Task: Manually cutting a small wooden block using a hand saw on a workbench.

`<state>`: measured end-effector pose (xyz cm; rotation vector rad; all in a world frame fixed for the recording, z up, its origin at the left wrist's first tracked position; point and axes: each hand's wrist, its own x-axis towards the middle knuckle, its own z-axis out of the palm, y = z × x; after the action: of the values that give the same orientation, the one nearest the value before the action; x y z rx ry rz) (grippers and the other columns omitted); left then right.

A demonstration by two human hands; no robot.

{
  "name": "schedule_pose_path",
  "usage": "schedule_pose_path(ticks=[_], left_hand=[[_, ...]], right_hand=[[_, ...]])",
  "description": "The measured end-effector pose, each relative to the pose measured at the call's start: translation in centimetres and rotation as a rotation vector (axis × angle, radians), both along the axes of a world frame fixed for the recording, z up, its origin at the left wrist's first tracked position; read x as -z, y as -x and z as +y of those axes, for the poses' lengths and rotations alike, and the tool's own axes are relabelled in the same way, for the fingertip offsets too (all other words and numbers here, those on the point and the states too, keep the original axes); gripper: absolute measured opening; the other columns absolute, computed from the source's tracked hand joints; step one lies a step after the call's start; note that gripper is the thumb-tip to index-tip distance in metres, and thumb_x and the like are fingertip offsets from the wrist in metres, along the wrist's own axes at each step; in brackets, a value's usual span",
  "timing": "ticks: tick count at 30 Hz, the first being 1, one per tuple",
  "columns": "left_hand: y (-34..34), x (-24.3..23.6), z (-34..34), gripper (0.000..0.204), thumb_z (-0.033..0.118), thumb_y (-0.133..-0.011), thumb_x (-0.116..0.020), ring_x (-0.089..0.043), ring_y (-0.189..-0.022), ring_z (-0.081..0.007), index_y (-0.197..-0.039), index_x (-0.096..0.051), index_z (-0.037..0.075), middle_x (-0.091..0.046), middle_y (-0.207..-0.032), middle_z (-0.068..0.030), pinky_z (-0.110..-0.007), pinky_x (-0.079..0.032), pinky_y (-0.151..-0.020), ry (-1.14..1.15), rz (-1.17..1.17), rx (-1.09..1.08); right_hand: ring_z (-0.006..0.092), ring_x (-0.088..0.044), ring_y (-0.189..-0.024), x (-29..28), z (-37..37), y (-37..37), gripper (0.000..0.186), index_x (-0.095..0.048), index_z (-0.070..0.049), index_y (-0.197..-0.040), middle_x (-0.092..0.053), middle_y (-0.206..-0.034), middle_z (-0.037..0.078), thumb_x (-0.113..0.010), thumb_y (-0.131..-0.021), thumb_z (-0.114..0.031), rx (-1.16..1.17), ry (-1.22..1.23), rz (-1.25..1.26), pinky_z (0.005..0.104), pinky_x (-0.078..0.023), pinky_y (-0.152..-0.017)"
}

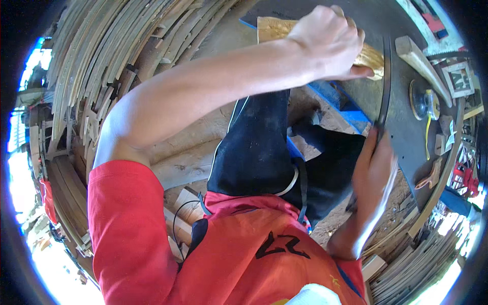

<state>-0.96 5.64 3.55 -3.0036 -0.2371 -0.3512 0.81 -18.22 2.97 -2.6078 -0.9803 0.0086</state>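
Note:
My left hand point(328, 43) is closed over a wooden piece point(274, 29) on the dark work table, its fingers curled around the top. The piece is yellowish brown, and one end point(375, 60) shows beyond my wrist. In my right hand point(373, 165), slightly blurred, is a long, narrow, dark blade-like tool point(386, 76). It points away from me across the table, just right of the wood's end; I cannot tell whether the two touch. The fingers wrap around its near end.
The dark table point(401, 134) has a blue edge point(351, 109). On its right side lie a pale shaped wooden piece point(422, 66), a tape measure point(432, 104) with yellow tape, and a wooden-handled tool point(429, 175). Long wooden strips point(101, 51) are stacked at the left.

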Motion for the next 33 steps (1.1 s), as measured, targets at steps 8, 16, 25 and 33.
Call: schedule_pose_path(ticks=[8,16,25,33], left_hand=[[-0.6,0.6,-1.0,0.071,0.075,-0.084,-0.061,-0.063,-0.081,-0.0278,-0.086,-0.076,0.006,-0.073,-0.085,-0.0115,-0.043,-0.046,-0.064,0.082,-0.008,-0.014],[-1.3,3.3,-0.9,0.078,0.080,-0.083,-0.058,-0.059,-0.084,-0.0241,-0.100,-0.074,0.005,-0.067,-0.086,-0.0074,-0.038,-0.044,-0.069,-0.103,-0.189,-0.092],[-2.1,-2.6,0.7,0.085,0.083,-0.088,-0.053,-0.074,-0.096,-0.0315,-0.097,-0.079,0.003,-0.077,-0.097,-0.0145,-0.041,-0.057,-0.081,0.240,0.225,-0.068],[-3.3,-4.3,4.0,0.088,0.087,-0.086,-0.053,-0.073,-0.094,-0.0371,-0.087,-0.080,0.003,-0.077,-0.091,-0.0174,-0.045,-0.058,-0.082,0.276,0.240,-0.015]], right_hand=[[0.0468,-0.058,-0.127,4.5,-7.3,-0.3,0.052,-0.051,0.007,-0.147,-0.060,-0.140,0.030,-0.046,-0.112,-0.031,0.009,0.133,0.160,0.0490,-0.045,-0.110],[0.0440,-0.071,-0.102,-2.3,-7.4,3.0,0.049,-0.066,0.008,-0.129,-0.072,-0.117,0.029,-0.055,-0.110,-0.036,0.042,0.148,0.124,0.0482,-0.057,-0.085],[0.0416,-0.073,-0.089,-3.7,-6.7,-0.8,0.046,-0.064,0.007,-0.127,-0.074,-0.106,0.027,-0.062,-0.107,-0.035,-0.109,0.099,0.195,0.0473,-0.057,-0.073],[0.0291,-0.060,-0.068,0.7,-6.3,-3.4,0.051,-0.054,0.008,-0.135,-0.067,-0.088,0.017,-0.066,-0.105,-0.032,-0.456,-0.323,0.197,0.0443,-0.050,-0.062]])
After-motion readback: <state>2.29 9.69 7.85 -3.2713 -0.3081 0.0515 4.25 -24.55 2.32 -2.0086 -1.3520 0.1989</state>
